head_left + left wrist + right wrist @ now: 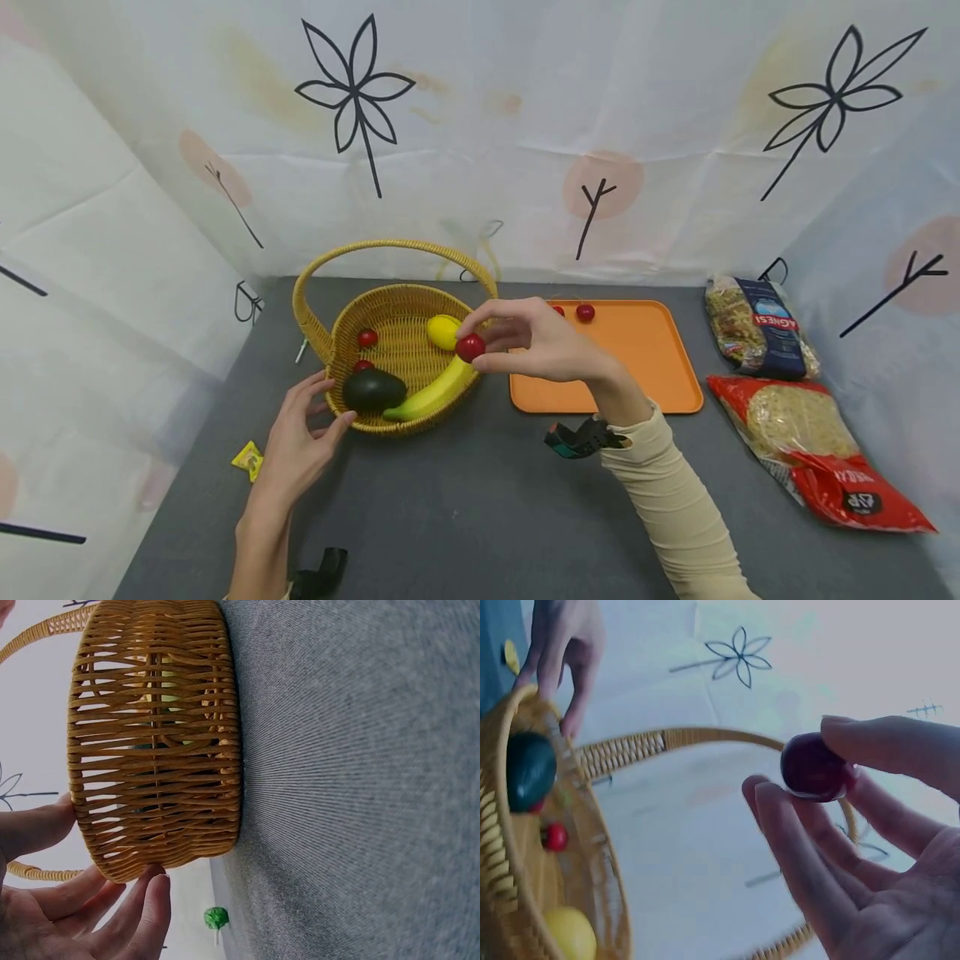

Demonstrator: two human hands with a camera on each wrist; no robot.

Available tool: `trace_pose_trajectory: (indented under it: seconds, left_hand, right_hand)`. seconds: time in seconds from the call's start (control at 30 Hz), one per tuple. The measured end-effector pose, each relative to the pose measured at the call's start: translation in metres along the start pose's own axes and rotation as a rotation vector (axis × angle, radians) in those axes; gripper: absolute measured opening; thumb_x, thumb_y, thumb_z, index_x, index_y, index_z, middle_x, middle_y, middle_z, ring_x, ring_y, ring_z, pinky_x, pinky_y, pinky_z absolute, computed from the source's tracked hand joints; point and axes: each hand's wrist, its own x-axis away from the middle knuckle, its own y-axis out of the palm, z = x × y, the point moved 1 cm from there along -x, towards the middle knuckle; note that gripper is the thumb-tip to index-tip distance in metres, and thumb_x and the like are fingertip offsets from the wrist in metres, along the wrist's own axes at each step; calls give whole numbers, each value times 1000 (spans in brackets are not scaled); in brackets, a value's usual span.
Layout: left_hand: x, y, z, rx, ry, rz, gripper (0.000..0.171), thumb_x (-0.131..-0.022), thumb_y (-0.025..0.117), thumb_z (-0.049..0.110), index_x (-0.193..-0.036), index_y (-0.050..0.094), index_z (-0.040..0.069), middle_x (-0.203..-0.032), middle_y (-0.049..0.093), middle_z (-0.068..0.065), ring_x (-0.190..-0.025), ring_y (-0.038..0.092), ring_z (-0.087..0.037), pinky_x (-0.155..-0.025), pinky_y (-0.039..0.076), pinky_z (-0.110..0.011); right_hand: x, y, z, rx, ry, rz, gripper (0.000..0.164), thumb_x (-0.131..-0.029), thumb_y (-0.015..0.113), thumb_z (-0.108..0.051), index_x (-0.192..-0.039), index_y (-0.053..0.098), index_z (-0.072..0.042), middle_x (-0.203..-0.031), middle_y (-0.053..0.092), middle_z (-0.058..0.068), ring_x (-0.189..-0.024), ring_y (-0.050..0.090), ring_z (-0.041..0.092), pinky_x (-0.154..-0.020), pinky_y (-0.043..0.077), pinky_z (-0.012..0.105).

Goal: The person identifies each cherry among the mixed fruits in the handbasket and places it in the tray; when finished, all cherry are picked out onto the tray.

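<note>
Thumb and fingertips of my right hand (536, 337) pinch a dark red cherry (471, 347), held above the right side of a yellow wicker basket (405, 429). Seen from the right wrist, the cherry (814, 766) sits between thumb and fingers. My left hand (303, 437) holds the basket's near left side, with thumb and fingers on its woven wall (157, 750) in the left wrist view. Inside the basket lie a dark green avocado (373, 390), a banana (435, 392), a lemon (443, 332) and two cherries (367, 337).
An orange tray (630, 400) right of the basket bears cherries (585, 312) at its far edge. Two pasta bags (761, 329) lie at the far right. A yellow wrapped candy (248, 460) lies at left; a green lollipop (216, 917) is beyond the basket. The basket's handle arches up.
</note>
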Motion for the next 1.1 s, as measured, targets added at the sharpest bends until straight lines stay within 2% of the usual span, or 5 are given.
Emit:
trace_pose_trajectory:
  seconds: [0.27, 0.37, 0.57, 0.8, 1.1]
  left_hand:
    - [0, 0, 1, 5, -1, -2, 61, -106, 72, 23, -157, 48, -1, -173, 33, -21, -139, 59, -51, -101, 64, -60]
    - [0, 0, 1, 8, -1, -3, 62, -107, 72, 23, -157, 48, -1, -173, 33, -21, -140, 59, -51, -101, 64, -60]
    - [-1, 0, 1, 5, -3, -7, 62, -107, 72, 24, -158, 47, -2, -174, 33, -21, -140, 58, -51, -101, 64, -59]
    - [-2, 0, 1, 0, -4, -7, 62, -106, 73, 24, -158, 47, -1, -174, 32, -21, -140, 59, -51, -100, 64, -59]
    - [-1, -1, 0, 10, 3, 2, 62, -106, 73, 23, -157, 48, -2, -173, 33, -22, -139, 59, -51, -99, 65, -58]
  right_hand:
    - [40, -33, 27, 41, -24, 144, 33, -94, 77, 9, -126, 71, 8, -128, 65, 20, -110, 74, 24, -101, 67, 33]
    - [47, -44, 47, 122, 74, 220, 34, -96, 78, 3, -130, 72, 2, -132, 67, 17, -111, 76, 22, -100, 66, 29]
    - [49, -55, 99, 215, 345, 297, 37, -99, 79, -9, -133, 68, -3, -135, 65, 21, -107, 78, 38, -84, 63, 25]
    - [41, -54, 134, 370, 395, 285, 35, -97, 78, -1, -131, 73, 2, -135, 72, 22, -111, 79, 44, -92, 68, 48]
    - [32, -45, 148, 475, 361, 201, 31, -93, 84, -2, -124, 78, -3, -125, 78, 16, -101, 73, 29, -90, 65, 41]
